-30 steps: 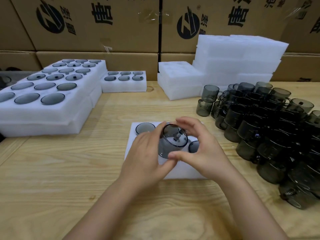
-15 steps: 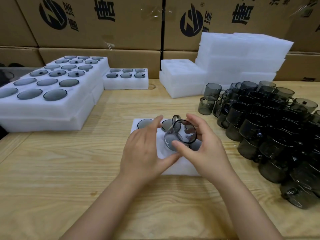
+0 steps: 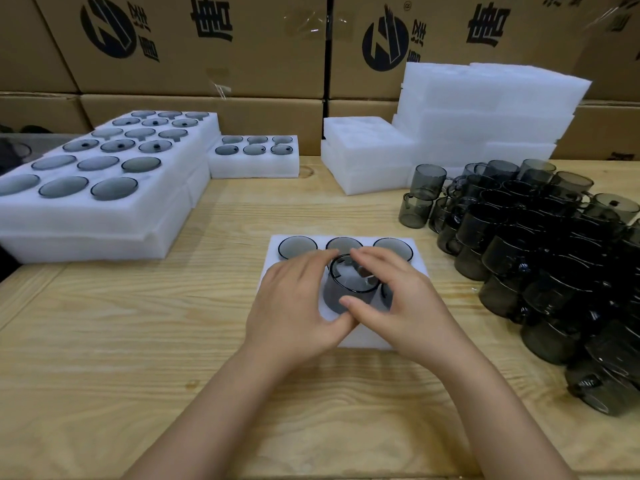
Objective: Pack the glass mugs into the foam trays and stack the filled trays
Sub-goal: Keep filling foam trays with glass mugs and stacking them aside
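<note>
Centre frame: left hand and right hand both grasping smoky mug, mouth up, lower part sunk into front-row hole of small tray on desk. Three mugs seated in back row, another partly hidden under right hand. Loose mug pile at right. Filled trays stacked upper left; empty foam upper right, boxes behind.

A pale wooden table carries it all — filled foam trays upper left, empty foam upper right, one tray centre, smoky mugs right.
</note>
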Demonstrator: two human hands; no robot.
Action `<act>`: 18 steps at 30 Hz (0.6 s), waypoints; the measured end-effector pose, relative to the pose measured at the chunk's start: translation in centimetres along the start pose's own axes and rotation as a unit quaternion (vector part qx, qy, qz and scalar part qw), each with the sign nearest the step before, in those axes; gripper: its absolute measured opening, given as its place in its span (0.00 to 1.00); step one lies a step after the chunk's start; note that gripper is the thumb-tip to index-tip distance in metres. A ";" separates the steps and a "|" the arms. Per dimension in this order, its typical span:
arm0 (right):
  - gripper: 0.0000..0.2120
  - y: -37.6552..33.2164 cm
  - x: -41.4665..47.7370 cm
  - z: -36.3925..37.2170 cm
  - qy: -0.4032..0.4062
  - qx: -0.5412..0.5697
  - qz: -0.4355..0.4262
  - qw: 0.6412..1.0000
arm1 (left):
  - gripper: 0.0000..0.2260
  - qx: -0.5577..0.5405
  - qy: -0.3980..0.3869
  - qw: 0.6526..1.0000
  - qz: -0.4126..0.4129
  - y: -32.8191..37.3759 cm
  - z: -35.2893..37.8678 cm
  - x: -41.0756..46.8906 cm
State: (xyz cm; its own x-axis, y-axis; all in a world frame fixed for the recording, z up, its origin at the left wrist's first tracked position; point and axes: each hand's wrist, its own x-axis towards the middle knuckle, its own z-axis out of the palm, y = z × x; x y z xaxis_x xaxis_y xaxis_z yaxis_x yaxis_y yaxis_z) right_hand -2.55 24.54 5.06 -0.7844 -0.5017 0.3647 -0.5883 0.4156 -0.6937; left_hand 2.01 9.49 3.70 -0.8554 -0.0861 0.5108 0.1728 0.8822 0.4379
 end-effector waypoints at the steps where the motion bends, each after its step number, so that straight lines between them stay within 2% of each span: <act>1: 0.27 0.1 0.1 0.0 -0.006 -0.007 0.005 1.000 | 0.32 -0.002 -0.009 1.000 -0.006 -0.1 0.0 0.0; 11: 0.27 0.4 0.6 0.3 -0.057 -0.079 0.001 0.995 | 0.33 -0.013 -0.091 0.996 0.003 -0.9 -0.7 0.3; 14: 0.27 0.4 0.5 0.2 -0.068 -0.092 -0.002 0.993 | 0.37 -0.030 -0.129 0.991 0.004 -1.3 -0.9 0.2; 18: 0.28 0.6 0.3 0.0 -0.079 -0.127 -0.020 0.989 | 0.36 0.050 -0.106 0.993 0.011 -0.6 -0.3 -0.1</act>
State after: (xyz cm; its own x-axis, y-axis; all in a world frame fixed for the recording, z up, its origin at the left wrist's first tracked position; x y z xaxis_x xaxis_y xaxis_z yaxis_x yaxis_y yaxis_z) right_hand -3.19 24.62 4.74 -0.7303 -0.6260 0.2735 -0.6648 0.5591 -0.4955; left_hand 2.19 8.85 3.60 -0.9372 0.0240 0.3478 0.1525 0.9254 0.3469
